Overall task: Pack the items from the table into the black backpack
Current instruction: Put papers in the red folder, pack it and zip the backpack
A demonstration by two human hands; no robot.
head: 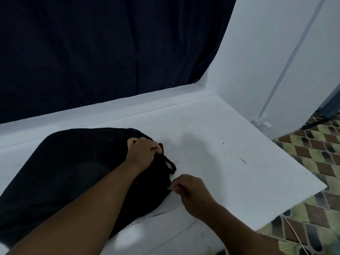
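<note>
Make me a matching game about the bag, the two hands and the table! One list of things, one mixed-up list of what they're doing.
Things:
1. left hand
2. right hand
3. black backpack
4. white table

States:
A. lies flat on the table
B. pinches a small metal zipper pull at the bag's edge
C. grips the top of the bag
D. carries the bag, bare on its right side

Pairs: 1-C, 2-B, 3-A, 4-D
</note>
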